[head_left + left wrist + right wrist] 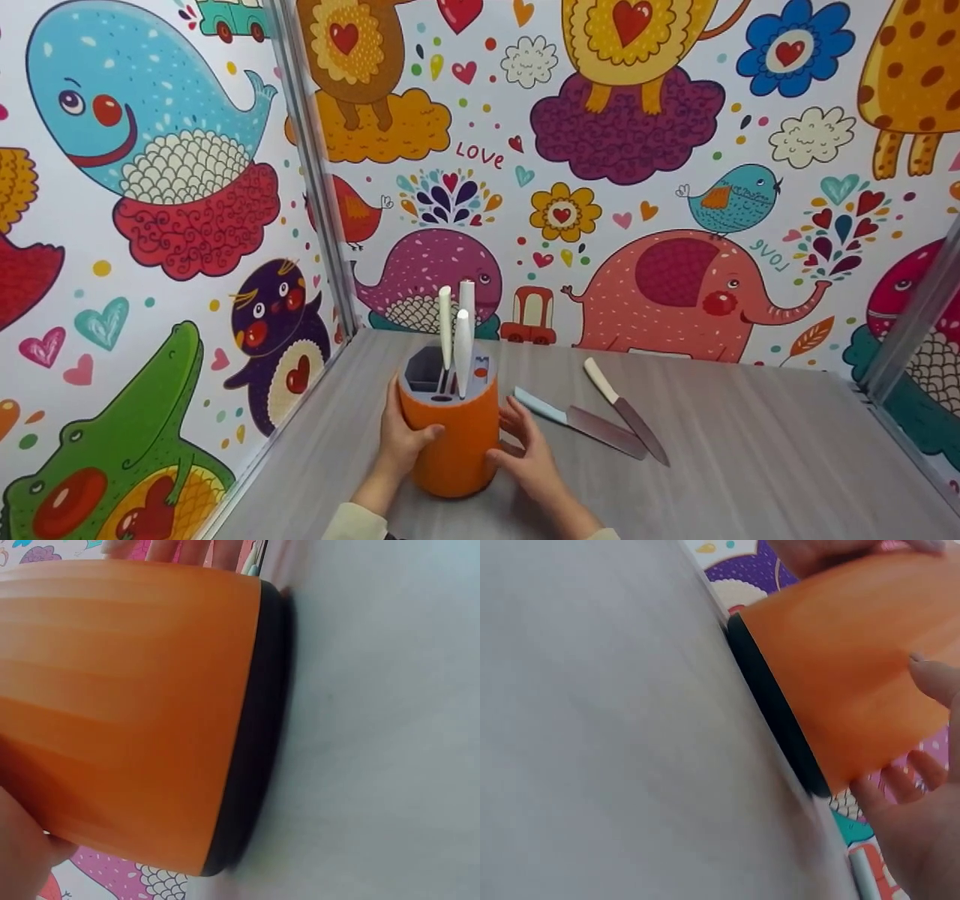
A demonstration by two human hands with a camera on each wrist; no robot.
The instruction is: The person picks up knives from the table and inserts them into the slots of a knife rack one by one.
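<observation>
An orange knife block [454, 457] with a grey slotted top and a black base [251, 727] stands upright on the table. Several white-handled tools are in its slots, with the front white handle [463, 352] tallest to view. My left hand [403, 435] grips the block's left side, thumb across the front. On the opposite side my right hand [531, 457] holds it, its thumb on the orange wall [847, 675] and its fingers along the side. To the right lie a blue-handled cleaver [604, 431] and a cream-handled knife [637, 424], their blades overlapping.
The grey wood-grain table [757, 465] runs back to a wall [645, 202] printed with cartoon animals. A second printed wall [180, 300] closes the left side, with a metal corner post [315, 157] between them. Another metal post [915, 300] stands at the right.
</observation>
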